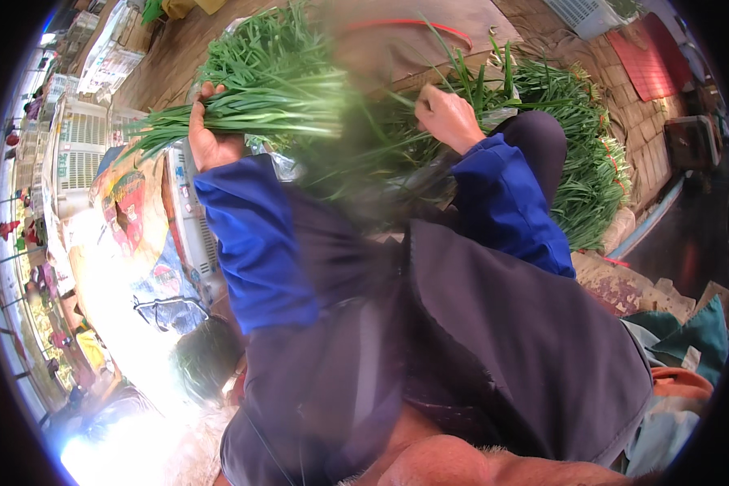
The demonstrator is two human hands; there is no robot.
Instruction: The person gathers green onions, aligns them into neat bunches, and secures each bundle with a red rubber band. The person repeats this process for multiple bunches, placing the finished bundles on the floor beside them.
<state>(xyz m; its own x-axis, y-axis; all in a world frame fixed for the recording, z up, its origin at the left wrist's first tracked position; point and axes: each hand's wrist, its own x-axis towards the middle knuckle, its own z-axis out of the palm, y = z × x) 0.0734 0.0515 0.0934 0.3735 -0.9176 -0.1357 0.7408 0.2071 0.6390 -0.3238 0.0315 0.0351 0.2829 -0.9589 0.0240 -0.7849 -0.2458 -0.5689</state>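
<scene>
My left hand (212,133) is wrapped around a bunch of long green leaves, probably garlic chives (273,109). Pale stem ends of this bunch point right and the leaf tips spread left. Fingers curled, my right hand (449,118) pinches a thin green leaf (403,99) near my raised knee. Between the hands, loose leaves (376,158) lie in front of me, partly hidden by a blurred smear across the view. Behind the held bunch rises a heap of cut leaves (267,42).
Tied bundles of green leaves (583,170) are stacked at my right. White plastic crates (82,143) stand at left, beside a printed sack (130,206). A board with a red strap (425,25) lies ahead. A red panel (650,54) and dark box (692,143) are far right.
</scene>
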